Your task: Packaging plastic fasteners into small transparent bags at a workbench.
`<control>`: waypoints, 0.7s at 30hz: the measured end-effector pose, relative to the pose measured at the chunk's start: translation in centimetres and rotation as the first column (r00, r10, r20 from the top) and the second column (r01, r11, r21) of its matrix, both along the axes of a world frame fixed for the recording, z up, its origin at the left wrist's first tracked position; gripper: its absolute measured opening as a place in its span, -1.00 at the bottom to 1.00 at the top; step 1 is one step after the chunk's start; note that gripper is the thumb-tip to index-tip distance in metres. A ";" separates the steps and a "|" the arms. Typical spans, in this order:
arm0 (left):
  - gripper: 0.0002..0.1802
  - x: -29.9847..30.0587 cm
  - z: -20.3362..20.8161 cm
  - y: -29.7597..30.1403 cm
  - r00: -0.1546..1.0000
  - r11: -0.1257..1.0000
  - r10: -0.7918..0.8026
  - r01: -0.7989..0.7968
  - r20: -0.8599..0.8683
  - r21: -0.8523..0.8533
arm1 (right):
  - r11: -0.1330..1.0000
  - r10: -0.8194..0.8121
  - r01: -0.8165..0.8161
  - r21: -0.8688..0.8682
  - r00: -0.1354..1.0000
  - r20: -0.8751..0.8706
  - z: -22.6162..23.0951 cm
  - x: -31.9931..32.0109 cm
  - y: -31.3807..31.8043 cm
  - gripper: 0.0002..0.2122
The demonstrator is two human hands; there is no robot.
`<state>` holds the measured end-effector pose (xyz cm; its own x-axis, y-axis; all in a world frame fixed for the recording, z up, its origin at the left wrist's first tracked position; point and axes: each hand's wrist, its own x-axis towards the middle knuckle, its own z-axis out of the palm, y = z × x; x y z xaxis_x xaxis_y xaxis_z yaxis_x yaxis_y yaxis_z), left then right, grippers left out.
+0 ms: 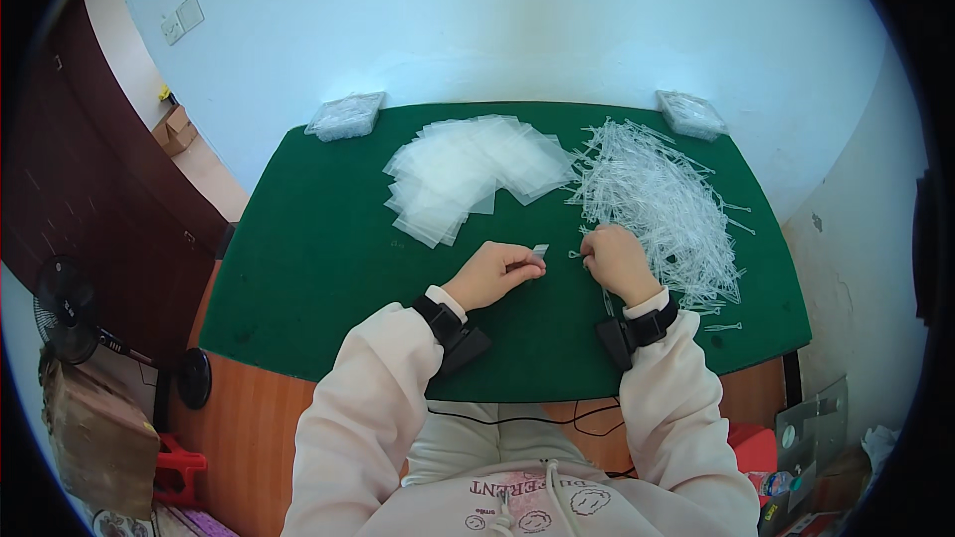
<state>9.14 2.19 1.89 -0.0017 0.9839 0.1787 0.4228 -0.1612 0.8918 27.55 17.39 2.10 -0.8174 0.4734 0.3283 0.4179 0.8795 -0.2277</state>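
Near the middle of the green table, my left hand [487, 275] is closed, thumb against fingers, on a small clear plastic piece [540, 251]. Its pale, flat end sticks out past the fingertips; the rest is hidden in the hand. To the right, my right hand [619, 264] is closed on thin clear plastic sticks with looped ends [575, 255]; how many, I cannot tell. It is at the near left edge of a large loose pile of similar clear sticks [657, 204]. Beyond my left hand lies a spread heap of flat transparent bags [468, 169].
The green tabletop [288, 259] carries a packed clear bundle at the far left [345, 116] and another clear bundle at the far right [691, 115]. A white wall [497, 20] stands behind. A black fan [68, 308] is left of the table, and black cables [517, 422] hang at its front edge.
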 end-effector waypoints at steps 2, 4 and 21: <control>-0.82 -0.1 0.0 0.0 1.000 1.000 0.001 -0.001 0.008 0.004 | 1.000 -0.014 0.015 -0.006 1.000 0.016 0.1 -0.2 -0.2 -0.94; -0.82 -0.1 0.0 -0.1 1.000 1.000 0.003 -0.003 -0.001 0.007 | 0.999 -0.045 0.046 -0.015 0.998 0.050 0.2 -0.5 -0.4 -0.93; -0.84 -0.2 -0.2 0.1 0.956 0.935 0.284 -0.294 0.078 0.199 | 0.980 0.195 -0.201 0.012 0.934 -0.299 0.7 -1.7 -1.1 -0.94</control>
